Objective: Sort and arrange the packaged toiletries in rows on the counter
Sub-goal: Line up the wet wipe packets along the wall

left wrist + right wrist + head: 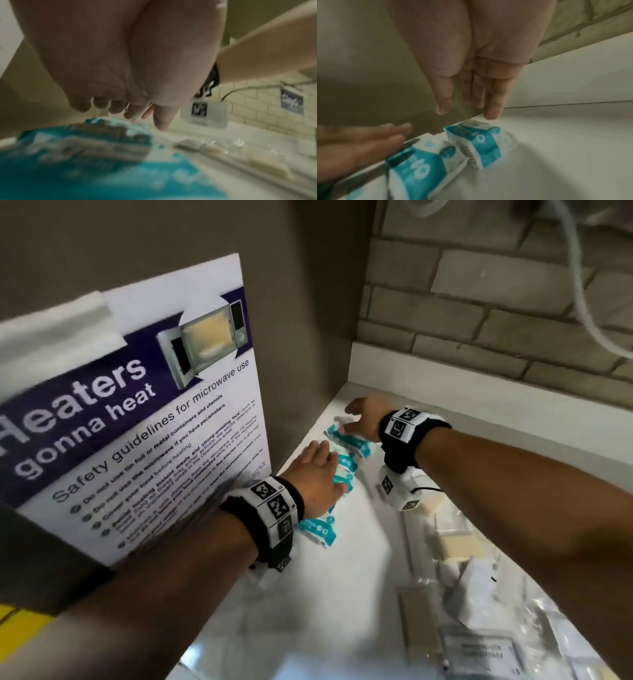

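Note:
Several teal-and-white packets point(346, 460) lie in a row along the left wall on the white counter point(325, 594). My left hand point(317, 470) lies flat over the middle packets with its fingers straight. My right hand point(363, 419) reaches over the far end of the row with its fingers extended; one fingertip point(491, 115) touches the white end of the farthest packet point(481, 142). In the right wrist view my left hand's fingers point(368, 136) rest by a nearer packet point(416, 166). A blurred teal packet point(85, 155) fills the left wrist view below my left hand point(142, 115).
A microwave safety poster point(137, 412) hangs on the brown wall at left. Clear bags with beige and white items point(455, 546) lie at the counter's right front. A brick wall point(479, 313) with a white ledge backs the counter, and a cable point(582, 285) hangs there.

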A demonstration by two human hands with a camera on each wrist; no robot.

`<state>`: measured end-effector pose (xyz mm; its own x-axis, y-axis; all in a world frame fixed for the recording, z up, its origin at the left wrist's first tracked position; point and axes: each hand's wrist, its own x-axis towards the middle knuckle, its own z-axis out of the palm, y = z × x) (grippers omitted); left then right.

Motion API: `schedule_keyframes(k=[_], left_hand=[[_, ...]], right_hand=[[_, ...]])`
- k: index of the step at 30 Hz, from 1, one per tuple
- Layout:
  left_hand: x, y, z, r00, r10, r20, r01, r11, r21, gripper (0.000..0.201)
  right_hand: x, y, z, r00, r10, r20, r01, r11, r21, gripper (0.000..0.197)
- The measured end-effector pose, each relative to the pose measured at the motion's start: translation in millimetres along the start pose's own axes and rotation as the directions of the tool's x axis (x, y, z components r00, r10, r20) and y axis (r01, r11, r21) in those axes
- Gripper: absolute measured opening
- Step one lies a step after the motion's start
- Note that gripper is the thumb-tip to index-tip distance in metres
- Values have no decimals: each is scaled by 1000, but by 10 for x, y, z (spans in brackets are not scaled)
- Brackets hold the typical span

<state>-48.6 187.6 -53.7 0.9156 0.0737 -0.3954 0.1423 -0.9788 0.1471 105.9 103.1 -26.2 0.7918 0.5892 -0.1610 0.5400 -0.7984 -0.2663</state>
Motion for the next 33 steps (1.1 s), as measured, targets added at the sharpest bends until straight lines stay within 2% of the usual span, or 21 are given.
schedule_keyframes(k=[2, 5, 8, 11, 15, 22, 26, 30, 33], left_hand=[[-160, 40, -15, 999, 43, 13, -43, 999, -1, 79], [-299, 55, 72, 993, 63, 101, -68, 997, 46, 88], [-295, 13, 184, 992, 59, 112, -65, 997, 48, 81], [-226, -45, 214, 994, 62, 87, -64, 998, 21, 72], [-97, -75, 200, 998, 7, 57, -8, 1000, 17, 70], [116, -90, 36, 992, -77, 103, 75, 997, 17, 68], [165, -95, 7, 991, -84, 105, 84, 996, 10, 68], [171, -56, 8, 990, -110, 88, 107, 994, 37, 70], [168, -39, -17, 988, -126, 86, 121, 991, 59, 73]], right_hand=[[-38, -7, 52, 998, -46, 32, 47, 999, -23, 51], [-129, -22, 177, 984, -101, 149, 121, 984, -129, 58], [-155, -20, 247, 984, -122, 132, 141, 979, -146, 66], [-118, -74, 243, 982, -141, 127, 157, 980, -121, 62], [6, -132, 238, 979, -163, 125, 180, 973, -146, 57], [231, -175, 181, 977, -161, 141, 190, 957, -220, 45], [282, -208, 207, 971, -168, 170, 210, 938, -276, 24], [287, -194, 238, 965, -175, 194, 229, 924, -305, 39], [268, -181, 245, 965, -118, 235, 193, 926, -325, 48]])
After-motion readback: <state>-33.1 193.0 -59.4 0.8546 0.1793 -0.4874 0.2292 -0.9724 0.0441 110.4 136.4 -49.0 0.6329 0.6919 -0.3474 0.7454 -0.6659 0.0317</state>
